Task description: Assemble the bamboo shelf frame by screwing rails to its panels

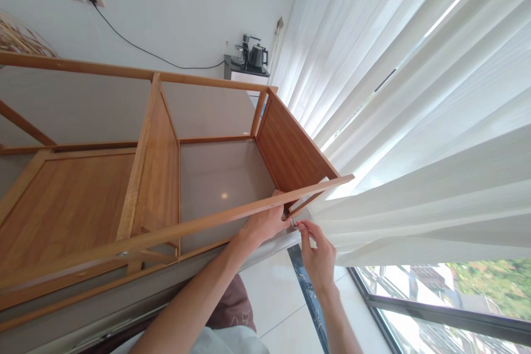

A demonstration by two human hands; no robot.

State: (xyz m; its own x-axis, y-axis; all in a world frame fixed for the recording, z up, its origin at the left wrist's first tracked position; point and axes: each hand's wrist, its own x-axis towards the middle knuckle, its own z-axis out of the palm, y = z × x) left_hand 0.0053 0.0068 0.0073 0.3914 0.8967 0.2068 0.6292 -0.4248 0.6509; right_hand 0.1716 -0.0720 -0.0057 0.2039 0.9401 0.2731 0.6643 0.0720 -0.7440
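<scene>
A wooden cabinet frame (pixel 232 211) with upright panels stretches across the view. My left hand (pixel 269 222) reaches under its long front rail to the right-hand corner. The fingers are bent around the wood there, partly hidden by the rail and the corner piece. Just right of it, my right hand (pixel 317 249) is closed in a pinch. Between thumb and forefinger it holds a small thin metal piece (pixel 294 223) that looks like a hex key, its tip against the corner. The right end panel (pixel 286 144) stands upright above both hands.
A divider panel (pixel 155 171) splits the frame. Beyond it, a kettle (pixel 258 56) and a coffee maker (pixel 239 55) stand on a small black-topped cabinet. A black cord (pixel 157 56) runs along the wall. White curtains (pixel 415 121) hang close on the right, above a window (pixel 448 298).
</scene>
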